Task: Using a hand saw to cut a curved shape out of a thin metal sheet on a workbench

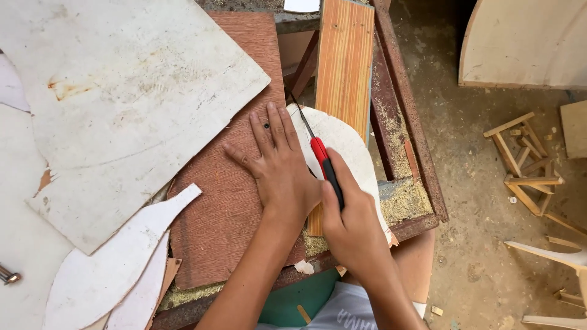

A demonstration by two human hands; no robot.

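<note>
My left hand (278, 162) lies flat, fingers spread, on a reddish-brown board (232, 201) on the workbench. My right hand (351, 223) grips a saw with a red and black handle (324, 165). Its thin dark blade (301, 116) runs up along the board's right edge. A white curved offcut (348, 146) lies just right of the blade, partly under my right hand. Sawdust is piled below it.
A large white sheet (122, 104) overlaps the board at left, with white curved cutouts (104, 275) below it. An orange-striped plank (345, 61) lies at top centre on a rusty metal frame (422, 165). Wooden scraps (526, 165) litter the dusty floor at right.
</note>
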